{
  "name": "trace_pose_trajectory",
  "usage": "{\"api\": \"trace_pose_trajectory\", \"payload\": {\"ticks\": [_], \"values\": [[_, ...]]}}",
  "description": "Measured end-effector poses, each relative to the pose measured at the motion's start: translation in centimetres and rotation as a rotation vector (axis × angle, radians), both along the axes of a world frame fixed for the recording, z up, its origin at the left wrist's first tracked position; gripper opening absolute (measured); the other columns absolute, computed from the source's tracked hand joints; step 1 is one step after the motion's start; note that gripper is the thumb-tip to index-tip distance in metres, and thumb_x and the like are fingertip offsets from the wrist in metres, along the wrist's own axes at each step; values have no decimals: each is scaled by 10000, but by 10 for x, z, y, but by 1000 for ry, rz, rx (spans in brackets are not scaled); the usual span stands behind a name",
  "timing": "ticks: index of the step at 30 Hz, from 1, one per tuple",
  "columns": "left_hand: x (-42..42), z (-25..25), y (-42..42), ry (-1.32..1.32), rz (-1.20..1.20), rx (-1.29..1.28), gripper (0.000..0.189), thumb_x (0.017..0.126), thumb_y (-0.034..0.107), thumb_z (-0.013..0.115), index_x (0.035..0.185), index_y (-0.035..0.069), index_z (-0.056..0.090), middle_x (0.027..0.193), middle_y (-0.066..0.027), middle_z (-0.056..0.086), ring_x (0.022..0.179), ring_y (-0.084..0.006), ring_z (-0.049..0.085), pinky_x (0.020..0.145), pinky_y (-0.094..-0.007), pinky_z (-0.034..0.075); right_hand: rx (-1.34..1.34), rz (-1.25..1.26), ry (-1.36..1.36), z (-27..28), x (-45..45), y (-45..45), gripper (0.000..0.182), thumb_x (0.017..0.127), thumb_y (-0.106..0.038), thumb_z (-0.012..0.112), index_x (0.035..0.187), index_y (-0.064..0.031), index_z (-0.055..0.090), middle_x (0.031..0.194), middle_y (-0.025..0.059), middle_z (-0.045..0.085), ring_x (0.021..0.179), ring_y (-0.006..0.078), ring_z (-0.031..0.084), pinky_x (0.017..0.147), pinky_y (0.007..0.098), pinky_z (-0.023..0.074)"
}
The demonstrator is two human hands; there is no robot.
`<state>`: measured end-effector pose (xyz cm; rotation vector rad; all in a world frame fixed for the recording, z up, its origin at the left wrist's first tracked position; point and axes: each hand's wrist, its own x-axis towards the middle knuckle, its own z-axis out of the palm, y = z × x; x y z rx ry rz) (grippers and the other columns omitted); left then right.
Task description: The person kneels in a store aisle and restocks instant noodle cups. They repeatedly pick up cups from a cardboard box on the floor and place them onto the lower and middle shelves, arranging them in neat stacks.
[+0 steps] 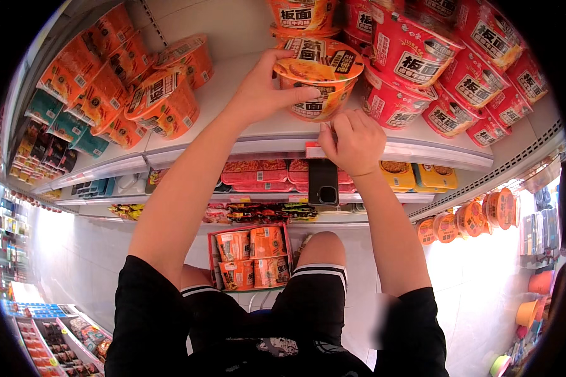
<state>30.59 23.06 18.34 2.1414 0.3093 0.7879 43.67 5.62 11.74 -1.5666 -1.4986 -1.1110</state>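
My left hand [269, 89] grips an orange instant-noodle bowl [320, 80] from its left side, with the thumb across the front and the fingers by the lid rim. The bowl sits upright near the front of the upper shelf [245, 118]. Curled fingers of my right hand [356, 141] are at the bowl's lower front right, over the shelf edge; whether they hold anything is hidden. Just below that hand is a dark smartphone [322, 181], its support not visible. Behind the bowl stand more stacked orange bowls [304, 16].
Red noodle bowls [408, 70] are stacked close on the right. Orange bowls [165, 103] stand to the left. Lower shelves hold red packs [254, 174] and yellow packs [396, 174]. Between my knees, an open carton [290, 254] contains several orange noodle tubs [266, 240].
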Motion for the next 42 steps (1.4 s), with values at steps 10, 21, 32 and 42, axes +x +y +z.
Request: {"api": "trace_pose_trajectory", "payload": {"ticks": [10, 21, 32, 42], "values": [[-74, -40, -33, -385, 185, 460, 576, 806, 260, 835, 1265, 31, 574, 1210, -132, 640, 1047, -256, 657, 866, -376, 535, -84, -76, -34, -7, 6, 3, 236, 818, -287, 681, 713, -121, 551, 680, 85, 595, 629, 291, 619, 570, 429, 501], [-297, -325, -72, 752, 587, -181, 389, 912, 331, 691, 1108, -2, 648, 992, -200, 714, 897, -371, 702, 754, -434, 557, -113, -156, -99, -14, 14, 4, 169, 931, -334, 613, 880, -191, 687, 785, -2, 687, 653, 245, 665, 521, 365, 500], [-179, -358, -127, 1149, 595, -760, 1111, 758, 634, 777, 1494, -10, 248, 1340, -309, 508, 1229, -407, 555, 941, -488, 507, -143, -203, -130, -15, 23, 7, 203, 949, -354, 572, 921, -216, 719, 824, 0, 714, 677, 250, 680, 537, 367, 513], [-144, -347, -148, 1361, 775, -620, 1237, 672, 637, 834, 1551, 105, 146, 1453, -262, 350, 1343, -434, 384, 1073, -554, 373, -174, -234, -135, -17, 23, 1, 206, 944, -356, 576, 889, -203, 703, 806, 8, 705, 678, 254, 677, 545, 375, 514]]}}
